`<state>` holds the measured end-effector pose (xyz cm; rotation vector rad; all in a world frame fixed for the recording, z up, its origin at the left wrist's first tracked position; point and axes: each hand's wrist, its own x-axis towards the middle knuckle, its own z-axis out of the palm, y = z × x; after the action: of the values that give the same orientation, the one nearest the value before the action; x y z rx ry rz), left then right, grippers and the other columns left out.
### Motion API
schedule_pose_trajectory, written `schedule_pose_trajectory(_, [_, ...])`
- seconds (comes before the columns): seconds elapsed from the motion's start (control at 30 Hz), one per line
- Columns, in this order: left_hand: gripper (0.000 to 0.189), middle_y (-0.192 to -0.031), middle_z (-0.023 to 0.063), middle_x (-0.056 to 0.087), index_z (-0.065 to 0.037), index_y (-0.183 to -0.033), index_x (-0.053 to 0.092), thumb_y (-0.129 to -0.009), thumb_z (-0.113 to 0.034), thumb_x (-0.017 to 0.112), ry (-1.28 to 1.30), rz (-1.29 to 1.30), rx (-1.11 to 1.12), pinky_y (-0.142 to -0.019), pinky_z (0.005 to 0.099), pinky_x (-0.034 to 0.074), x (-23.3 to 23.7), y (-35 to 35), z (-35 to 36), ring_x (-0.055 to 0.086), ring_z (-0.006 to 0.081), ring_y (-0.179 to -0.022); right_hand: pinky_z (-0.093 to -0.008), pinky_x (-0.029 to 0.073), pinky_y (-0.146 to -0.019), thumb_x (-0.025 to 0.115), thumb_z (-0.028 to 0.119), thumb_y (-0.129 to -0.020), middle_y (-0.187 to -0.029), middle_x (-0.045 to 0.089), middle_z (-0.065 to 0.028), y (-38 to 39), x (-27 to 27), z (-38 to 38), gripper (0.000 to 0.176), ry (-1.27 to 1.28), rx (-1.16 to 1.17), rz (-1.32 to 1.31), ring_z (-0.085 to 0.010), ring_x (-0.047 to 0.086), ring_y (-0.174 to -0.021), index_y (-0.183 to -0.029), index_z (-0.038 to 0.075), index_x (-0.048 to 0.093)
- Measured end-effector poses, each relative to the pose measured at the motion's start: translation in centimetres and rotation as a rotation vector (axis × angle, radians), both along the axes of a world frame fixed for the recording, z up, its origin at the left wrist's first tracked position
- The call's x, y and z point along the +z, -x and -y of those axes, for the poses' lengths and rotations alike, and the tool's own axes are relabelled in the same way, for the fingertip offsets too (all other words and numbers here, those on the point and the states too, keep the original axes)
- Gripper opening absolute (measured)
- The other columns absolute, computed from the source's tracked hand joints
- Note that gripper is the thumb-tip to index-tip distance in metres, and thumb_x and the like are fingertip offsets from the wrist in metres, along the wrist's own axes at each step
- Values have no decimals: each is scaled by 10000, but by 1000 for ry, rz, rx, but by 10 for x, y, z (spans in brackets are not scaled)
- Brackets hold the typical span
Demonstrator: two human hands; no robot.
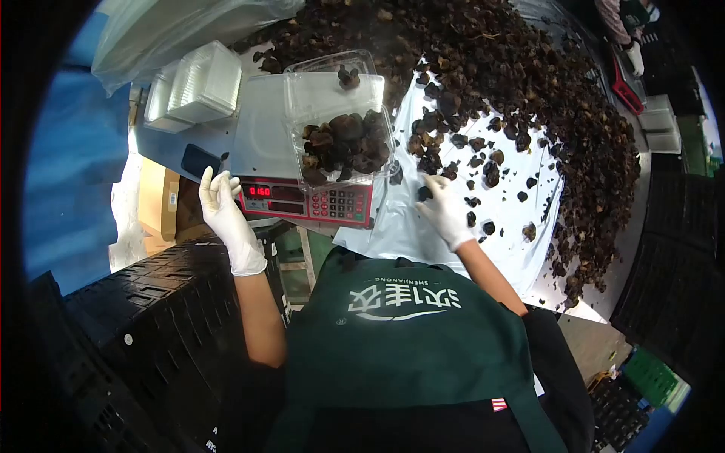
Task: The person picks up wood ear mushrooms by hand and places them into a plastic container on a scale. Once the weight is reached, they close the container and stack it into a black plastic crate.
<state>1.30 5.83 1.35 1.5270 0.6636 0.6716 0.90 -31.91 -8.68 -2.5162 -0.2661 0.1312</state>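
My left hand [224,215], in a white glove, hangs open at the left end of the red digital scale [302,202], fingers loosely bent and apart. A dark phone [199,161] lies just beyond its fingertips. My right hand [447,213], gloved too, is over the white sheet, its thumb and fingers closed around a dark dried mushroom piece [425,194]. On the scale's plate sits a clear plastic clamshell box [297,143] with its lid folded back. Dried mushrooms [347,143] fill its near half, and one piece [348,78] lies in the lid. The red display reads 0.160.
A large heap of dried mushrooms [483,53] spreads across the back and right of the table, with loose pieces on the white sheet [521,219]. Stacked clear boxes [204,83] stand at left. Black crates [151,302] are beside me. Another person's gloved hand [636,59] is at far right.
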Motion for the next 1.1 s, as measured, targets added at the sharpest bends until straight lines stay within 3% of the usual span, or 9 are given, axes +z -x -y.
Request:
schedule_pose_trajectory(0.17, [325,-1086,84,654,-25,-1304,548,-980,-46,552,-33,-24,8,-816,248,525,-8,15,-14,632,120,-890,-425,497,-810,737,119,-759,-1026,582,-144,-26,-23,-48,585,-145,-42,-33,-322,606,-959,-1313,115,549])
schedule_pose_trajectory(0.37, [301,-1078,87,655,-21,-1285,581,-988,-51,539,1,-21,25,-818,257,533,-16,21,-17,636,127,-882,-417,516,-735,679,137,-795,-1013,583,-149,-49,-37,-49,323,-33,164,87,-328,635,-869,-1111,129,614])
schedule_pose_trajectory(0.53, [291,-1049,85,662,-12,-1276,579,-993,-74,542,52,-23,-5,-821,256,526,-18,18,-9,629,121,-864,-326,526,-775,731,110,-804,-961,639,-115,-72,30,-25,244,-303,-94,-76,-235,649,-835,-1035,75,660])
schedule_pose_trajectory(0.57, [288,-1034,69,666,-9,-1269,579,-992,-77,545,33,-49,-22,-811,249,524,-18,16,-4,627,109,-857,-289,511,-760,742,103,-816,-935,645,-86,-79,32,-29,233,-728,-190,-205,-167,628,-815,-1033,60,666])
schedule_pose_trajectory(0.67, [322,-1001,47,657,14,-1286,546,-968,-27,568,68,-104,-92,-799,235,508,-24,11,17,611,86,-831,-225,489,-725,719,52,-851,-886,646,11,-96,90,-56,243,-498,-44,13,-51,577,-774,-1079,26,639])
schedule_pose_trajectory(0.73, [426,-1061,35,604,-3,-1330,512,-918,18,619,3,-90,-216,-800,217,494,-38,10,35,575,89,-877,-315,518,-795,754,144,-807,-985,649,-77,-95,127,-85,281,-509,100,-27,-175,637,-887,-1072,99,671])
schedule_pose_trajectory(0.87, [910,-1382,159,394,-63,-1477,346,-704,-91,825,-432,-235,-421,-1006,377,424,-15,12,86,438,266,-1230,-359,532,-785,737,212,-806,-1002,622,-117,-92,131,-124,357,-282,467,17,-273,652,-909,-1148,146,660])
schedule_pose_trajectory(1.0, [904,-1389,169,380,-57,-1463,361,-685,-72,821,-671,-301,-464,-1099,401,344,-14,10,98,387,334,-1295,-342,530,-786,730,205,-818,-991,618,-116,-114,139,-125,325,-321,422,-17,-261,651,-869,-1133,128,699])
schedule_pose_trajectory(1.1, [847,-1404,188,370,-34,-1455,358,-723,-34,782,-529,-218,-523,-1125,414,328,-20,11,89,376,347,-1315,-260,499,-755,691,133,-892,-884,642,-35,-151,136,-109,222,-539,213,-66,-117,613,-847,-1096,49,713])
